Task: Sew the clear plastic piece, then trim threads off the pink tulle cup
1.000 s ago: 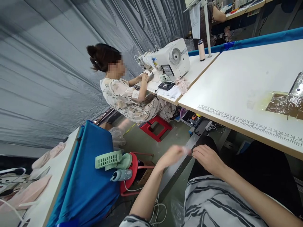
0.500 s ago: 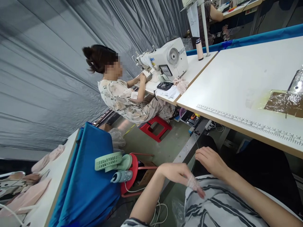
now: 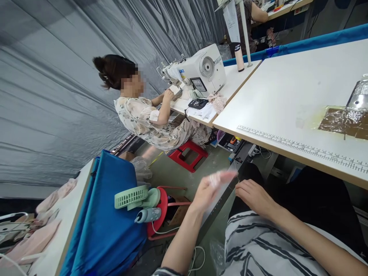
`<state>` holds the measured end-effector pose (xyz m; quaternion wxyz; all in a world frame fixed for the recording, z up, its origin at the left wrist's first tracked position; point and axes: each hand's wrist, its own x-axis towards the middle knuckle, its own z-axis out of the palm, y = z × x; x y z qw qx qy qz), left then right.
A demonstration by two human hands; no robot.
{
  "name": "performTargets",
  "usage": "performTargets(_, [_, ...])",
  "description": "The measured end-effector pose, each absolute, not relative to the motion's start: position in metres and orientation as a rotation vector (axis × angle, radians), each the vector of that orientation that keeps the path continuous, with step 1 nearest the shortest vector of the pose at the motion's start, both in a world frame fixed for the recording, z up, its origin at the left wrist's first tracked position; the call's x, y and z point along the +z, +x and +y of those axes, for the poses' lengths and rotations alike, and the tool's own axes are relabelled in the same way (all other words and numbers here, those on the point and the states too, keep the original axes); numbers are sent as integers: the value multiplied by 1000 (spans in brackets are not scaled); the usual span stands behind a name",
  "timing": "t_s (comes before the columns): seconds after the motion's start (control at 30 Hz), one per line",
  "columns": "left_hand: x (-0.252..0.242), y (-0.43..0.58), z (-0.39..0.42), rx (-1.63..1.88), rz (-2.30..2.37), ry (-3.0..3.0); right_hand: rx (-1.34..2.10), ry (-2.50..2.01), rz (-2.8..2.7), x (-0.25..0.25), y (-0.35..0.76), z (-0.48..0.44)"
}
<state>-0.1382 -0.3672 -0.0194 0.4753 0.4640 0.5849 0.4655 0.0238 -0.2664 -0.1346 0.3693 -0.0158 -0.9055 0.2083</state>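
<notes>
My right hand [image 3: 254,196] is closed in a pinch above my lap, with a thin thread [image 3: 235,163] at its fingertips. The thread runs up toward the table's underside. Just left of it is my left hand [image 3: 208,189], raised and smeared by motion. White tape [image 3: 214,179] wraps one of its fingers, which points toward the thread. Whether the left fingers hold anything does not show. A striped shirt [image 3: 258,241] lies below both hands.
A white table [image 3: 287,88] with a printed ruler edge is at the right. Beyond, a person [image 3: 143,115] sits at a sewing machine [image 3: 204,71]. A green fan [image 3: 130,196] and a bottle [image 3: 148,215] are beside a red stool [image 3: 163,203] at the left.
My left hand has moved up and away from the shirt, toward the thread near my right fingertips. My right hand has hardly moved and keeps its pinch. The view has shifted slightly.
</notes>
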Motion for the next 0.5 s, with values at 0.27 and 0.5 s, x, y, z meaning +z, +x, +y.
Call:
performTargets(0.27, [-18, -139, -368, 623, 995, 1221, 525, -55, -2309, -130, 22, -265])
performTargets(0.5, [-22, -142, -360, 417, 1491, 1283, 504, -45, -2305, -125, 20, -260])
